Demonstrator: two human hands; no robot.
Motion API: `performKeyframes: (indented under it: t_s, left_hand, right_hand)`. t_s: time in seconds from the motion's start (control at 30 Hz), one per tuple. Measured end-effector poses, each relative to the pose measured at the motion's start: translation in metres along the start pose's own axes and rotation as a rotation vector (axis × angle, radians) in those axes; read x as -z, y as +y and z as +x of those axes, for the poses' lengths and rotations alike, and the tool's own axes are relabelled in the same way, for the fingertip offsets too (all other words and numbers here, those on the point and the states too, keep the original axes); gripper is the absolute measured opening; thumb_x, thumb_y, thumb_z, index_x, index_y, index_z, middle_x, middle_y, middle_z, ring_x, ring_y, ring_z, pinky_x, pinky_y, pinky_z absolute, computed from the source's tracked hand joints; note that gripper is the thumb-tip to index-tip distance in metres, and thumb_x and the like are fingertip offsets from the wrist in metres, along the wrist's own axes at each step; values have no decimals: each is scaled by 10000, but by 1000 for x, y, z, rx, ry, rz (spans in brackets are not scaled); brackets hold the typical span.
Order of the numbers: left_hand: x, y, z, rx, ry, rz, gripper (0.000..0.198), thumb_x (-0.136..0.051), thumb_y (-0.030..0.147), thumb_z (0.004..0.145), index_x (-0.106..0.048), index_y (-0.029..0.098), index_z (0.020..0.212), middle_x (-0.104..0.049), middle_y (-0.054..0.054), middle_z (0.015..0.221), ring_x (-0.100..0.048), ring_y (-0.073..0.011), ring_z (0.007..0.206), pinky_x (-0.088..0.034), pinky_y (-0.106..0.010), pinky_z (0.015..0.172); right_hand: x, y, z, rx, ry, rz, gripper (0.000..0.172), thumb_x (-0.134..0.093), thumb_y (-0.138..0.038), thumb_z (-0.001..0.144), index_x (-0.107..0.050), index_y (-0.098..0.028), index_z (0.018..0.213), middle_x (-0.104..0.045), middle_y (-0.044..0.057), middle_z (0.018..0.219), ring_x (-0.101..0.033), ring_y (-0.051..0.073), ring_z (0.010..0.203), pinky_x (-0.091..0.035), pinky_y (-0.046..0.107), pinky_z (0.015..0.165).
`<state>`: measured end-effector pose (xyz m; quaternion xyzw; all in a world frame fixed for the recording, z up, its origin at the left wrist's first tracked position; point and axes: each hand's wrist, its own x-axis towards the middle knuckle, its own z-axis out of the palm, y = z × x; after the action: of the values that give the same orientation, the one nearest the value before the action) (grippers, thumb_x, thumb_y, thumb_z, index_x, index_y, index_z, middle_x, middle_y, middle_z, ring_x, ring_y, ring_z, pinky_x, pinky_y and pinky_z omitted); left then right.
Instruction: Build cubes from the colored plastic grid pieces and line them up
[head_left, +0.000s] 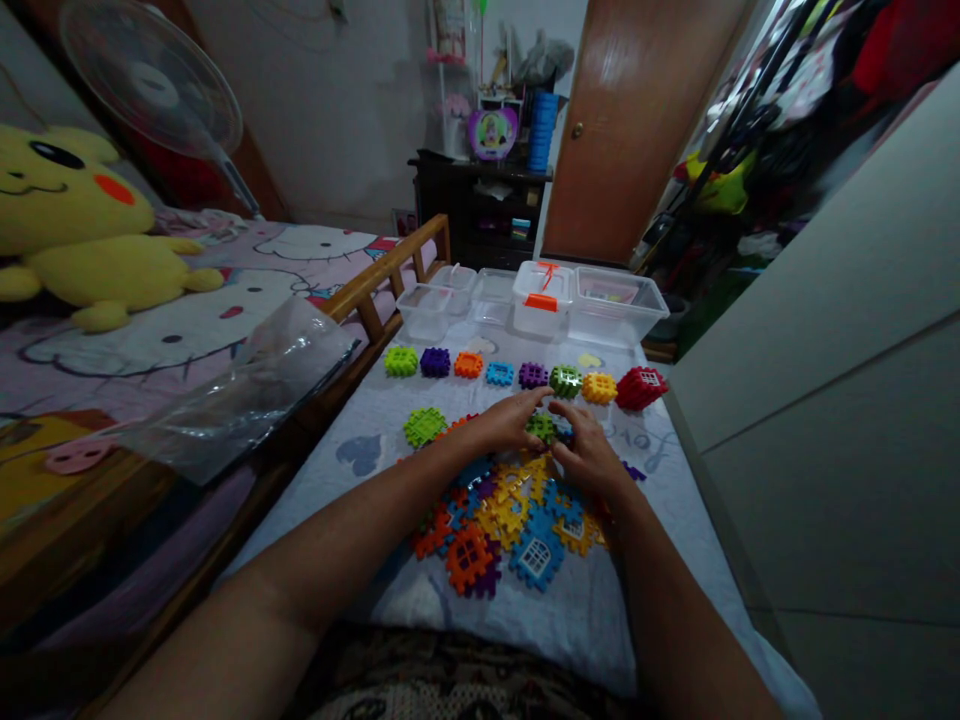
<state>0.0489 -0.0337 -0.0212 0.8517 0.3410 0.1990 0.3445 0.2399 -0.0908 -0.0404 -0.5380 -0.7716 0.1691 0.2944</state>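
My left hand (506, 422) and my right hand (585, 452) meet over a pile of coloured interlocking plastic tiles (510, 525) on a pale cloth (660, 560). Both pinch a small green tile piece (541, 427) between their fingertips, with something blue just beside it. Behind the hands stands a row of assembled tile cubes: green (401, 361), purple (435, 362), orange (468, 365), blue (499, 374), purple (532, 375), green (565, 381), yellow (599, 388) and a larger red one (641, 388). A loose green tile (424, 426) lies left of my left hand.
Clear plastic boxes (616, 305), one with an orange latch (541, 297), stand at the cloth's far end. A wooden bed rail (375, 290), a crumpled clear bag (255, 385) and a yellow plush toy (82, 225) are on the left. A grey wall (840, 400) runs along the right.
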Motion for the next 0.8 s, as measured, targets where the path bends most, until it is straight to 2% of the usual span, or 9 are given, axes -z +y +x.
performKeyframes:
  t_s: [0.07, 0.13, 0.27, 0.33, 0.4, 0.57, 0.7, 0.8]
  left_hand:
    - [7, 0, -7, -25, 8, -46, 996, -795, 172, 606, -331, 196, 1486, -419, -182, 1512, -548, -288, 1267, -458, -414, 1030]
    - [20, 0, -16, -35, 26, -52, 979, -777, 171, 622, -328, 196, 1492, -381, -182, 1537, -510, -293, 1310, -440, -413, 1054]
    - [52, -3, -41, 28, 65, -33, 815, -724, 226, 701, -402, 193, 1449, -495, -165, 1456, -518, -289, 1301, -421, -433, 1068]
    - [65, -10, -57, 96, 141, -11, 713, -695, 281, 743, -454, 191, 1408, -565, -149, 1385, -547, -283, 1264, -417, -444, 1067]
    - [73, -21, -74, 174, 265, 7, 586, -654, 341, 784, -525, 185, 1334, -604, -134, 1336, -569, -282, 1228, -425, -450, 1055]
    - [75, -53, -108, 378, 544, 45, 463, -618, 465, 782, -641, 172, 1141, -669, -118, 1205, -614, -291, 1125, -449, -440, 1021]
    - [70, -69, -118, 442, 590, -62, 494, -569, 539, 795, -655, 158, 1098, -686, -116, 1164, -633, -279, 1069, -468, -410, 976]
    - [66, -73, -117, 448, 597, -175, 496, -541, 570, 809, -666, 164, 1065, -715, -93, 1076, -646, -262, 1025, -473, -387, 958]
  right_hand:
    - [-2, -2, 1, -5, -56, -36, 609, -576, -285, 774, -508, -174, 1368, -581, 157, 1323, -486, 315, 1247, -392, 512, 1033]
    - [-3, -5, 4, -15, -83, -81, 629, -625, -362, 789, -506, -173, 1378, -567, 170, 1341, -469, 330, 1269, -380, 515, 1039]
    - [-5, -11, 9, -40, -105, -160, 617, -665, -399, 795, -536, -158, 1347, -590, 178, 1308, -461, 342, 1275, -364, 511, 1047]
    - [-7, -12, 10, -28, -107, -178, 563, -649, -372, 815, -551, -151, 1324, -611, 175, 1281, -465, 339, 1264, -354, 516, 1047]
    - [-8, -12, 10, -12, -99, -190, 516, -635, -346, 826, -566, -152, 1299, -625, 171, 1258, -473, 335, 1251, -348, 517, 1043]
    - [-10, -14, 11, 28, -64, -221, 521, -657, -375, 797, -576, -181, 1274, -634, 148, 1241, -473, 339, 1231, -338, 517, 1034]
    - [-13, -19, 13, 49, -37, -249, 559, -676, -437, 789, -577, -183, 1277, -635, 155, 1241, -465, 352, 1224, -331, 525, 1030]
    - [-18, -21, 15, 52, -42, -261, 496, -662, -397, 806, -593, -198, 1255, -658, 144, 1192, -495, 344, 1177, -338, 523, 1014]
